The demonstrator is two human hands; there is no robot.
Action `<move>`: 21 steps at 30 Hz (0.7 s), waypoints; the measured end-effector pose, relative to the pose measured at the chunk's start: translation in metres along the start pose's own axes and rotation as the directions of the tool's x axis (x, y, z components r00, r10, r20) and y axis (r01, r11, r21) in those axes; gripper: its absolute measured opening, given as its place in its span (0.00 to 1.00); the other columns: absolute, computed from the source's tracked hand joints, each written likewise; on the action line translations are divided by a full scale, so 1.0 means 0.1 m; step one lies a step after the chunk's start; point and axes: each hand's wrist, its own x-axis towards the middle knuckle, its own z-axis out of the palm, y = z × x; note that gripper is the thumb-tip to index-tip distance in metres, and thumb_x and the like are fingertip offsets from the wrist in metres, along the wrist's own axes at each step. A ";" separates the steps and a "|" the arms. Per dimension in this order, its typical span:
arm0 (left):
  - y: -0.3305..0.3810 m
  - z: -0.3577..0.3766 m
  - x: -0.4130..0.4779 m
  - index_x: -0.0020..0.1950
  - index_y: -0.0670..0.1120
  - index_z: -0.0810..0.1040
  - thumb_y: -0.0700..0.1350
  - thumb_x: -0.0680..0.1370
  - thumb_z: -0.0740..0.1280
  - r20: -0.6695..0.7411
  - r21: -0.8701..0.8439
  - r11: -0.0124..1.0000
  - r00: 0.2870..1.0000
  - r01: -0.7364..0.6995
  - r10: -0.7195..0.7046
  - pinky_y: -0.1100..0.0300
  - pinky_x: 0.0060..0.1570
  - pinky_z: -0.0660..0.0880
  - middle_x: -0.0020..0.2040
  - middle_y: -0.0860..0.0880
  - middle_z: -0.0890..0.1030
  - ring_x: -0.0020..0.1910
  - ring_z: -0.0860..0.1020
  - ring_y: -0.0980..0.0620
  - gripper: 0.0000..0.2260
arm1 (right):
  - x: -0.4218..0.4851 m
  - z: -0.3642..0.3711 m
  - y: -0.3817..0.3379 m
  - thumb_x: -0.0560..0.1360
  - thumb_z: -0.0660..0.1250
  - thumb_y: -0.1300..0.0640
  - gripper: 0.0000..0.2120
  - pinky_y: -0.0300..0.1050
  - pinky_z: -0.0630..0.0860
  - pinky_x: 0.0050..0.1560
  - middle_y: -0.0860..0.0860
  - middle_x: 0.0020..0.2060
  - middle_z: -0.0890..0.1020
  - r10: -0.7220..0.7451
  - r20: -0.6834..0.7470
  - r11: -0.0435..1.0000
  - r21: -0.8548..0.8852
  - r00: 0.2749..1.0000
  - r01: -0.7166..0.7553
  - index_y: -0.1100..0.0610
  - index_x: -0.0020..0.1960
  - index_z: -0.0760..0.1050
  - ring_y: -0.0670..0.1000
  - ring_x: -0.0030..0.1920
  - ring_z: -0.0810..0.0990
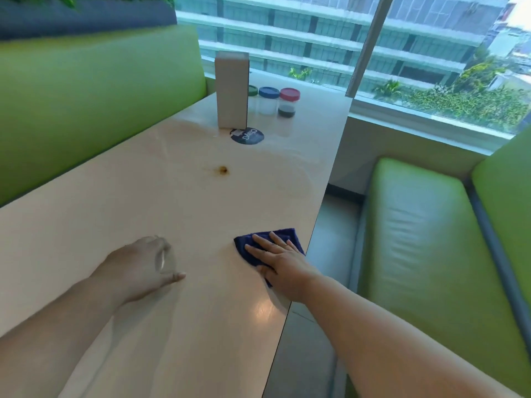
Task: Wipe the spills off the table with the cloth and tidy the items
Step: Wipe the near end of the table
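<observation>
Item, far left: a lime-green padded bench back [100, 96] is set along the long pale wood-effect laminate table [86, 225]. Item, near left: the left hand [138, 268] is curled round a small clear drinking glass [164, 258], which stands upright on the table or just above it; blur prevents a firmer reading. Item, centre: a small brown spill spot [223, 170] with a faint trail to its left is recorded as not yet wiped, well apart from the cloth. Pale streaks are noted around the far end; whether wet film or reflection cannot be told. Item, far centre: a tall grey-white rectangular carton [232, 90] stands upright just behind a round dark printed sticker [247, 135]. To its right, three clear plastic jars are lined up: a green-lidded jar [253, 90] half hidden by the carton, a blue-lidded jar [268, 101], and a red-lidded jar [288, 103] with dark contents. Item, near right: a folded dark blue cloth [287, 235] lies at the table's right edge, pressed flat by the right hand [278, 259], fingers straight and spread. Item, far right: a second lime-green bench seat [431, 239]. Progress is judged partial: wiping is under way at the near end, the brown spot is left, and the glass is in hand, not yet placed.
</observation>
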 end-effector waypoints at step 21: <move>0.18 -0.04 0.19 0.52 0.51 0.71 0.59 0.75 0.62 0.056 -0.034 0.986 0.986 0.162 -0.159 0.59 0.44 0.68 0.55 0.53 0.75 0.55 0.75 0.51 0.14 | 0.61 -0.42 0.50 0.82 0.53 0.55 0.20 0.48 0.46 0.76 0.42 0.75 0.56 0.052 0.076 0.983 0.175 0.996 -0.064 0.46 0.74 0.60 0.49 0.76 0.47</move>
